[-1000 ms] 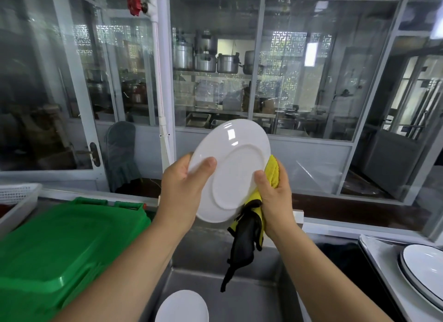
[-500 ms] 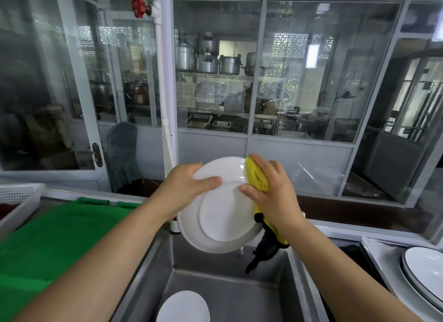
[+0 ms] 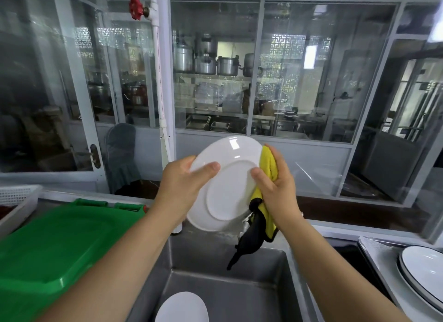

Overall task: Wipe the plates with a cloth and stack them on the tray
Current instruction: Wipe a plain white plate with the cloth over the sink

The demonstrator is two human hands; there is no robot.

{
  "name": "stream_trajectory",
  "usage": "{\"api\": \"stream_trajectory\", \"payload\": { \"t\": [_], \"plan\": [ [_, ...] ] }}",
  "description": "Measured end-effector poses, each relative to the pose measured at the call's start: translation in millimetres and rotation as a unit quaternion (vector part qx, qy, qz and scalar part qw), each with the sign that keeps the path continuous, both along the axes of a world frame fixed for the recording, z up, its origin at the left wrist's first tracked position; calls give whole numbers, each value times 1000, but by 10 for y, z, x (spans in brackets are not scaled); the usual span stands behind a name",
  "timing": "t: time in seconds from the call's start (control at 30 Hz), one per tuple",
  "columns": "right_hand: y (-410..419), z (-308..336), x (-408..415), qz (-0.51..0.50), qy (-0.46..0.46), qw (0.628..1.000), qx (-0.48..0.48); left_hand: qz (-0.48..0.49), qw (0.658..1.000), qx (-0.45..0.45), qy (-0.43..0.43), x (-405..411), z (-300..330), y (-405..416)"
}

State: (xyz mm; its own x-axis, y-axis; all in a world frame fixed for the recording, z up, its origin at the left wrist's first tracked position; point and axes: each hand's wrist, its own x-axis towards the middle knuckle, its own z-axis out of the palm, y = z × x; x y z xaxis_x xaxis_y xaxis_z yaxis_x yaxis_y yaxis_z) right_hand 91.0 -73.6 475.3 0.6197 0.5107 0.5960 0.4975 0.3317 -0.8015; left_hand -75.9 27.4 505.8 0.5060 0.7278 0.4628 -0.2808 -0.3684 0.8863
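Note:
A white plate [image 3: 227, 185] is held up over the steel sink [image 3: 215, 281], its underside facing me. My left hand [image 3: 184, 185] grips its left rim, thumb across the back. My right hand [image 3: 275, 187] holds a yellow and black cloth [image 3: 266, 173] wrapped round the plate's right rim, thumb on the back; the cloth's black end hangs down over the sink. Another white plate [image 3: 182, 307] lies in the sink bottom. At the right edge, stacked white plates with dark rims [image 3: 424, 271] sit on a tray [image 3: 378, 252].
A green plastic crate lid [image 3: 55, 245] fills the counter on the left, with a white basket [image 3: 16, 199] behind it. A white pipe [image 3: 165, 120] rises behind the sink in front of glass partitions [image 3: 299, 69].
The plate has tilted and risen a little. My right hand with the cloth has slid from the plate's top edge round to its right rim.

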Motion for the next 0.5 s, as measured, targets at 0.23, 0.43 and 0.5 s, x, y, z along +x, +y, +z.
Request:
{"api": "stream_trajectory", "payload": {
  "t": [0.23, 0.43, 0.5],
  "plan": [
    [88, -205, -94, 50, 254, 964, 64, -25, 996, -55, -71, 63, -91, -29],
    [-76, -105, 81, 53, 134, 989, -38, -134, 978, -81, 140, -91, -19, 323],
    [-74, -67, 69, 59, 71, 993, -74, -140, 971, -93, 168, -84, -33, 325]
  ]
}}
